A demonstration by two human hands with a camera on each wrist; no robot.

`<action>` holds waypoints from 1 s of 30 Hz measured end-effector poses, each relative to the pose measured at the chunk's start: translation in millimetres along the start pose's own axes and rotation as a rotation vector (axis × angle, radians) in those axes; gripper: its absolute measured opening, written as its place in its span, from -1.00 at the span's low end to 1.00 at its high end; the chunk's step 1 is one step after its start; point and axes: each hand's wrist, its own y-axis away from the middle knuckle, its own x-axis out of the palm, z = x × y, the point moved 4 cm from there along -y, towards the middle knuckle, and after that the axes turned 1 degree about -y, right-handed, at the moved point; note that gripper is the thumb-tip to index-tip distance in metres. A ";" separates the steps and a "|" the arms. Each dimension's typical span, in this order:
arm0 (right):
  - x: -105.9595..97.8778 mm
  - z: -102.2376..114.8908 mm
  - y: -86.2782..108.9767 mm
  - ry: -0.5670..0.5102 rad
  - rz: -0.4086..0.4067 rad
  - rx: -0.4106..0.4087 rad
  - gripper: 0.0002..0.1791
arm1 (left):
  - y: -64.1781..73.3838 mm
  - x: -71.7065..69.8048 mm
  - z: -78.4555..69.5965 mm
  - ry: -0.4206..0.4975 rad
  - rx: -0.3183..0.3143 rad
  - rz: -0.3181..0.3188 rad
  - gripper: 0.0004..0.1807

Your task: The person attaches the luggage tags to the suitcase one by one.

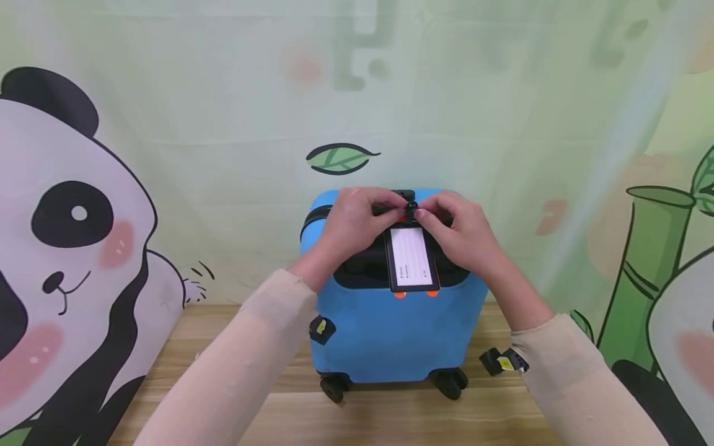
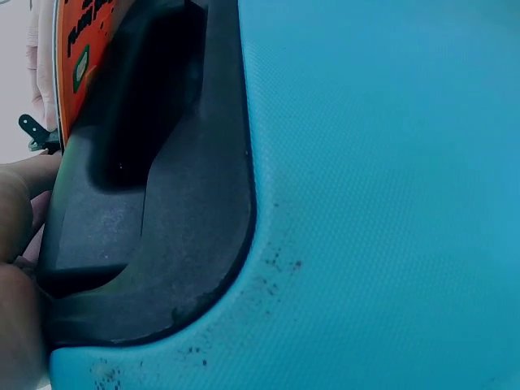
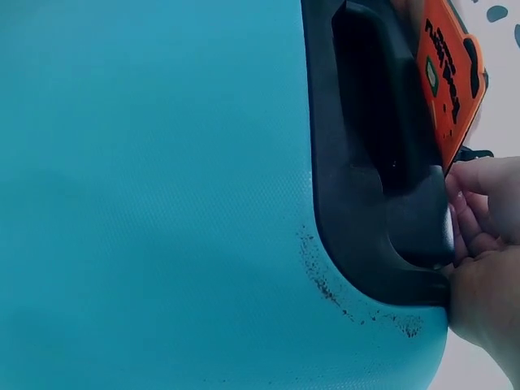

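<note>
A blue suitcase (image 1: 390,334) stands upright on the wooden surface. A luggage tag (image 1: 414,257) with a black rim and a white lined card hangs over its black handle recess (image 1: 357,269). Above the tag, my left hand (image 1: 357,217) and right hand (image 1: 460,229) meet at the tag's black strap (image 1: 411,210), pinching it from either side between thumb and fingers. Both wrist views show the orange, printed back of the tag (image 3: 451,77) beside the handle. The strap's black end (image 2: 36,132) sticks out near the left fingers.
Black wheels (image 1: 448,383) carry the suitcase. Behind it hangs a pale green cloth (image 1: 223,142) printed with pandas, bamboo and a leaf. The wooden surface (image 1: 301,415) extends to the front. Small black devices (image 1: 504,361) sit at both sleeves.
</note>
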 end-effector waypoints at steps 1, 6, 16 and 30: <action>0.0 0.0 -0.1 0.002 0.000 -0.002 -0.85 | 0.1 0.0 0.0 0.003 -0.002 0.000 -0.77; -0.2 -0.6 0.0 -0.001 0.000 -0.010 -0.85 | 0.1 0.1 -0.1 0.017 -0.008 -0.001 -0.76; 1.0 -0.3 -0.5 0.002 0.001 0.000 -0.85 | 4.9 -9.5 1.3 0.016 -0.004 -0.002 -0.74; 2.2 4.4 -2.1 0.015 -0.005 0.008 -0.83 | 12.4 -33.2 -24.1 -0.120 0.235 -0.053 -0.81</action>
